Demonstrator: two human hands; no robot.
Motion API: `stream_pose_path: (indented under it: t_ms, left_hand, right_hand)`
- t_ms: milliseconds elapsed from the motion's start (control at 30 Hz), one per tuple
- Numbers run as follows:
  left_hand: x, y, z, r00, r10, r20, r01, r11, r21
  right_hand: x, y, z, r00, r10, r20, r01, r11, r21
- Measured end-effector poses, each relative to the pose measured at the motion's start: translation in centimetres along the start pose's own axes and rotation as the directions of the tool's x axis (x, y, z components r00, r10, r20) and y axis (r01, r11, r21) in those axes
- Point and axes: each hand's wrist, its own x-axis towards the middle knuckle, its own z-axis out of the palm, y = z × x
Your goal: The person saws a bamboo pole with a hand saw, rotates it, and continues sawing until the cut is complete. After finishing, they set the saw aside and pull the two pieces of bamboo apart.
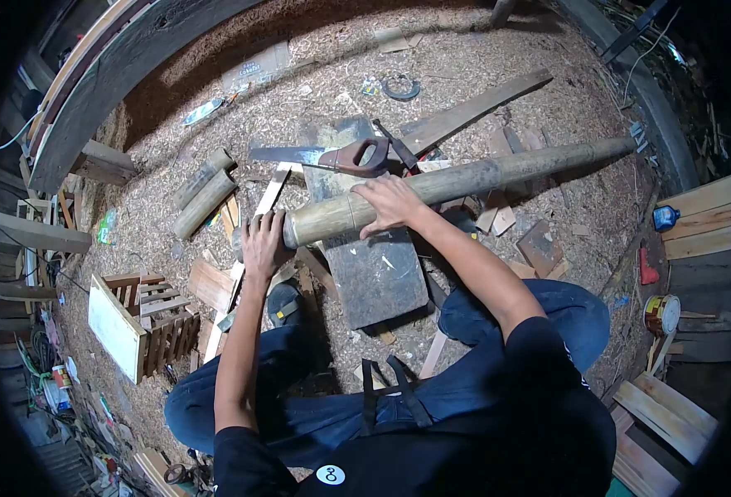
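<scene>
Bamboo pole [465,178]: left hand [262,244] cups its end, right hand [390,203] clasps its top; badge [330,475] reads 8.

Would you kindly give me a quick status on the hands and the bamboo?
Left hand cups the bamboo pole at its cut end; right hand grips on top. Pole rests across a dark block. Handsaw lies behind, untouched.

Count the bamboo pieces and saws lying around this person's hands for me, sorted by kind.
Long bamboo pole, held by the left hand at its end and the right hand on top: 1
Short bamboo pieces, side by side on the sawdust: 2
Handsaw with a reddish handle: 1
Total: 4
</scene>
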Motion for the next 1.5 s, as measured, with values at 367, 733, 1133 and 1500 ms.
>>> stream_pose_path:
  t_ms: [367,733,1133,1500]
  left_hand:
    - [3.6,-3.2,-0.9,0.957,0.217,0.193,-0.22,0.976,-0.008]
    - [5.1,-3.6,-0.1,0.952,0.173,0.252,-0.166,0.985,-0.05]
    - [8.0,-5.2,0.0,0.912,0.269,0.309,-0.271,0.962,-0.037]
    - [4.0,-4.1,1.8,0.956,0.201,0.213,-0.212,0.977,0.031]
  right_hand:
    - [0.4,-0.1,1.2,0.987,0.137,0.078,-0.137,0.991,-0.001]
    - [1.0,0.3,1.5,0.986,0.159,0.044,-0.157,0.987,-0.045]
    - [0.6,0.3,1.7,0.984,0.172,0.054,-0.171,0.985,-0.03]
    - [0.8,0.3,2.1,0.983,0.18,0.024,-0.179,0.983,-0.042]
